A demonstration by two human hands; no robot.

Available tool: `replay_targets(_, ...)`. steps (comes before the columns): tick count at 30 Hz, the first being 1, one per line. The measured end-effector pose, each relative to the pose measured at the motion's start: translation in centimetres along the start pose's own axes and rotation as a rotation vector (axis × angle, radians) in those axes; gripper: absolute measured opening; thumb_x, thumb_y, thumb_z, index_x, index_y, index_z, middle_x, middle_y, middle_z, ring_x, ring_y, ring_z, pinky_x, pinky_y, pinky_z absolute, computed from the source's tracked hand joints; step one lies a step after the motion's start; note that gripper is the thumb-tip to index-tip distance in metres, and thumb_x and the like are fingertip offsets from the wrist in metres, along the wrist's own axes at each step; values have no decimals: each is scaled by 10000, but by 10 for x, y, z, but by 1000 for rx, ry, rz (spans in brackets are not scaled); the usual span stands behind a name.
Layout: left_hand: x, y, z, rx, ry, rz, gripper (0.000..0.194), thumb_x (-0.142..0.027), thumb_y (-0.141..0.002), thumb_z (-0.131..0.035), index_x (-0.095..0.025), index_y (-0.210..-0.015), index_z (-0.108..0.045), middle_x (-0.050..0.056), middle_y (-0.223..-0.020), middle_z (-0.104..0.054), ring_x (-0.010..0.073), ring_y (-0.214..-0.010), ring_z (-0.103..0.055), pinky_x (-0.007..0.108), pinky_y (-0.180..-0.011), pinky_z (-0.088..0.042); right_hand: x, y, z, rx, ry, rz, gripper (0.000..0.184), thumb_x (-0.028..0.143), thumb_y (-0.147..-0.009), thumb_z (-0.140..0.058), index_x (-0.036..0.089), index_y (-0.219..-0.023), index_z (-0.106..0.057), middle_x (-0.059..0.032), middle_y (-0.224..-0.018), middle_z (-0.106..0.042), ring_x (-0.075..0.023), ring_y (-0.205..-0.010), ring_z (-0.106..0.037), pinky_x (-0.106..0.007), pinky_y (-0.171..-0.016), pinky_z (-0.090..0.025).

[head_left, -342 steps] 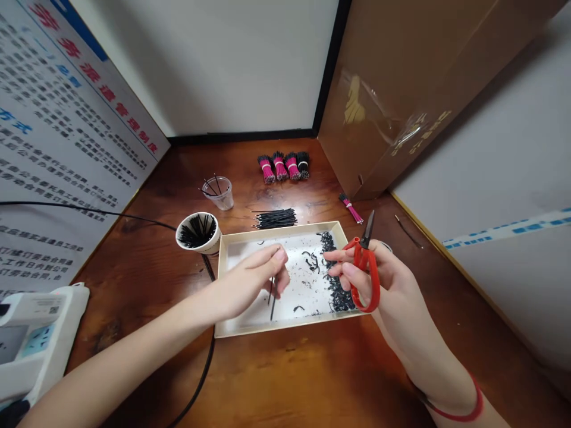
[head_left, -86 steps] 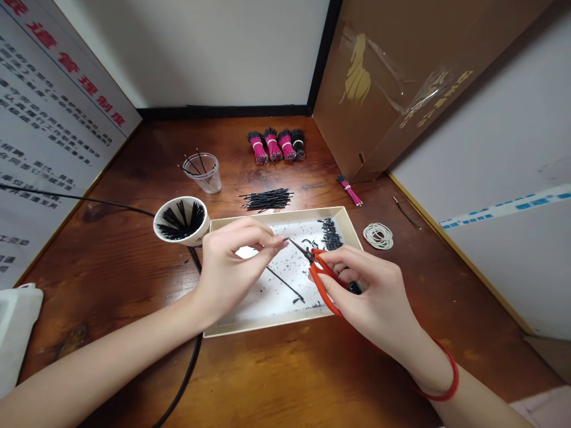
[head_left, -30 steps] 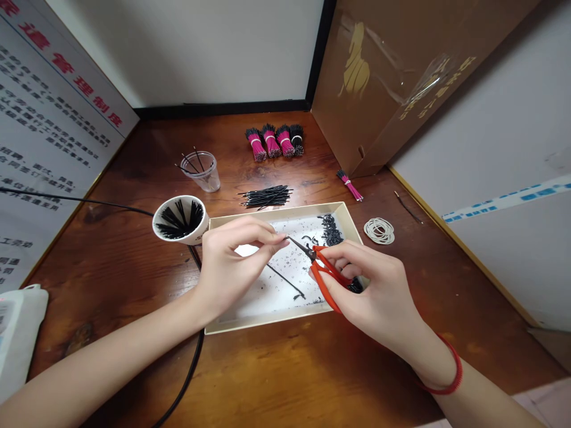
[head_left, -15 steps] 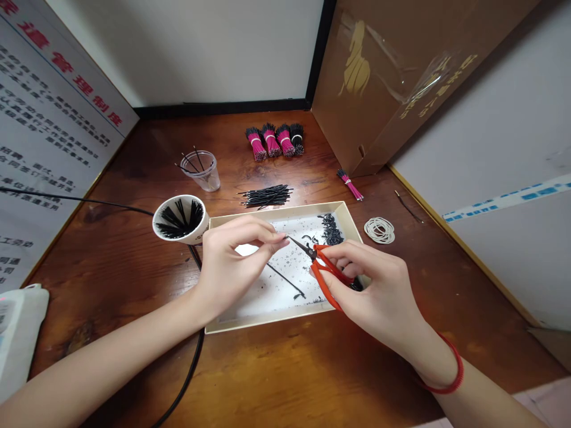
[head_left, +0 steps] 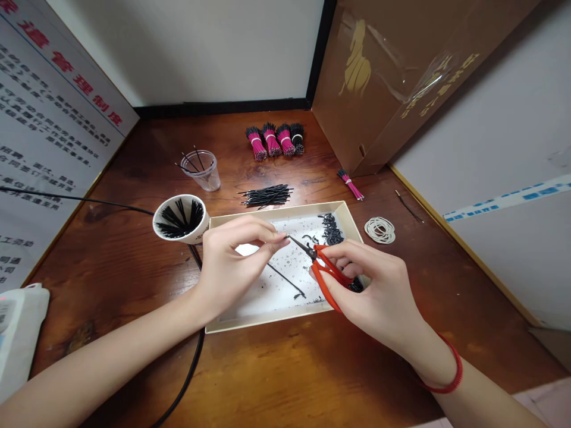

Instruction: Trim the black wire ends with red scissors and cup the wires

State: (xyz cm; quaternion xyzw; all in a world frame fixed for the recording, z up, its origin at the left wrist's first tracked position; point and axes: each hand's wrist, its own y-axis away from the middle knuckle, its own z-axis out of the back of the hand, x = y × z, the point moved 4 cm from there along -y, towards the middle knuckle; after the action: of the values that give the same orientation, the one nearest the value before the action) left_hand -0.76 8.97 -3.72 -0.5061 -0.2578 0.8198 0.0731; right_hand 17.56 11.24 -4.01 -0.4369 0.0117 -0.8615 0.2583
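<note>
My left hand (head_left: 232, 261) hovers over a shallow cream tray (head_left: 285, 324), its thumb and forefinger pinched on the end of a thin black wire (head_left: 285, 279) that slants down into the tray. My right hand (head_left: 370, 291) grips red-handled scissors (head_left: 323, 270); their dark blade tips sit right at my left fingertips. Black wire offcuts (head_left: 331, 229) lie heaped in the tray's far right corner, and small specks are scattered over its white floor.
A paper cup of black wires (head_left: 181, 219), a clear plastic cup (head_left: 201, 170), a loose pile of black wires (head_left: 265, 196), pink wire bundles (head_left: 273, 141), white rubber bands (head_left: 379, 229), a cardboard box (head_left: 401, 77), a black cable (head_left: 191, 368) and a white device (head_left: 18, 327) are on the wooden table.
Earlier, the scissors pointed upward, away from my left hand; they have since come to my left fingertips. Over the last second both hands barely moved.
</note>
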Motion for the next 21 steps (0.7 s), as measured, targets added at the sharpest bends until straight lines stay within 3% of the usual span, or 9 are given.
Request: replay_targets(21, -1, 0, 0, -5, -20, -21, 113, -71, -715, -753, -157, -657, -707, 14, -684, -714, 113, -635, -654, 211, -560, -543, 0, 0, 0, -6, -17, 0, 80, 104, -758, -650, 177, -774, -621, 25, -627, -532, -92, -548, -439, -217, -453, -399)
